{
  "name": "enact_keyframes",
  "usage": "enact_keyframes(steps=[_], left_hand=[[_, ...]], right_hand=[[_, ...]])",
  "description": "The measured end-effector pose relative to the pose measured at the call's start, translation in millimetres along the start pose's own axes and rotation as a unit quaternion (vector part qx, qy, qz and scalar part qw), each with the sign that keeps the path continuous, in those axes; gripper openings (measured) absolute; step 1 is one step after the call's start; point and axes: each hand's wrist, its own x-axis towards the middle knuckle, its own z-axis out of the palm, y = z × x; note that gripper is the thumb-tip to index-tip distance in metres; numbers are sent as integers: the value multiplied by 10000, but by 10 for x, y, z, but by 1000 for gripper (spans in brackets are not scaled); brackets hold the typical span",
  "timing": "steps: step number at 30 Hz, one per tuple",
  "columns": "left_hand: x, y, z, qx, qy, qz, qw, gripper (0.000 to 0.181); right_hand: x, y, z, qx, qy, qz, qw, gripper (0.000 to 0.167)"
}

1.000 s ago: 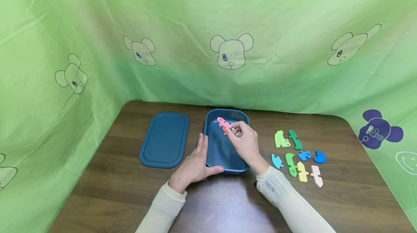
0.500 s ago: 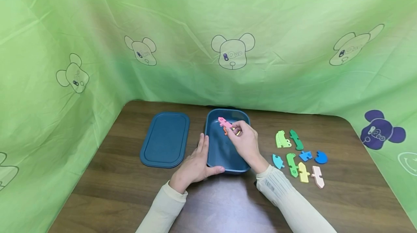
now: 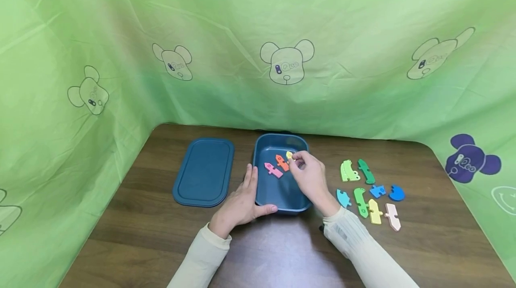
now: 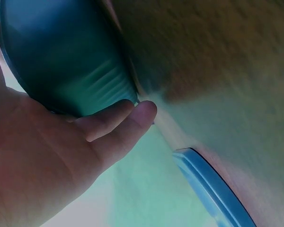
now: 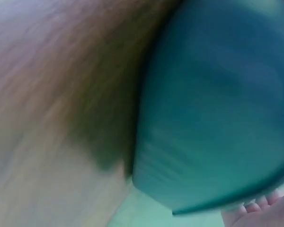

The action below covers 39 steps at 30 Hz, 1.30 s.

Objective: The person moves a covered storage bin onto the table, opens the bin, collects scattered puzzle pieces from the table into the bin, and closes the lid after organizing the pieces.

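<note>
On the table stands a blue open box [image 3: 282, 211]; a pink piece [image 3: 273, 170], an orange piece [image 3: 282, 163] and a yellow piece [image 3: 289, 155] lie inside. My left hand [image 3: 240, 203] rests against its left side, fingers straight, thumb at the front rim; in the left wrist view that hand [image 4: 57, 151] touches the box [image 4: 61, 56]. Over the box's right part is my right hand [image 3: 312, 178], fingers bent and fingertips beside the yellow piece, which they partly hide. I see nothing lifted in them. The right wrist view shows the box [image 5: 213, 104], blurred.
A blue lid [image 3: 204, 172] lies left of the box. To the right are several loose pieces, among them a dark green one [image 3: 366, 171], a blue one [image 3: 397, 193] and a pale pink one [image 3: 392, 217]. A green cloth [image 3: 225, 100] hangs behind the table.
My right hand has let go of the pink piece, which now lies in the box left of the orange one. That hand has shifted right. The left hand has stayed still.
</note>
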Motion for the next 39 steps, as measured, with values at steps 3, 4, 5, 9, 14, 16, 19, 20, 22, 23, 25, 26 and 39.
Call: enact_keyframes(steps=[3, 4, 5, 9, 14, 16, 19, 20, 22, 23, 25, 26, 39], left_hand=[[2, -3, -9, -60, -2, -11, 10000, 121], [3, -6, -10, -74, 4, -6, 10000, 121], [4, -9, -13, -86, 11, -1, 10000, 121], [4, -19, -29, -93, 19, 2, 10000, 120], [6, -27, -31, -104, -11, -18, 9999, 120], [9, -31, -26, -110, -8, 0, 9999, 120], [13, -39, -20, -116, -1, 19, 9999, 121], [14, -41, -19, -113, -6, 13, 9999, 121], [16, -41, -20, -118, -14, 0, 9999, 121], [16, -39, -22, -116, -23, -12, 9999, 121], [17, -34, -26, -117, -25, -21, 9999, 121], [15, -32, -26, -113, -22, -23, 9999, 121], [1, -19, 11, -146, -51, 7, 9999, 121]], right_hand=[[-3, 48, -126, 100, 259, -127, 9995, 8], [-2, 78, -175, 123, 322, -158, 9993, 7], [-5, 113, -227, 134, 369, -183, 9991, 7], [-21, 286, -464, 52, 469, -239, 9986, 9], [-79, 580, -801, -353, 569, -80, 9977, 12], [-104, 721, -949, -544, 564, 26, 9969, 13], [-147, 914, -1202, -862, 364, 237, 9953, 16], [-163, 975, -1291, -971, 280, 275, 9945, 16], [-201, 1079, -1463, -1226, 119, 344, 9918, 18], [-223, 1128, -1542, -1360, 32, 395, 9899, 18], [-276, 1217, -1670, -1587, -121, 470, 9861, 18], [-308, 1258, -1718, -1677, -199, 521, 9843, 17], [-803, 1404, -2058, -2532, -2005, 1264, 9379, 38]])
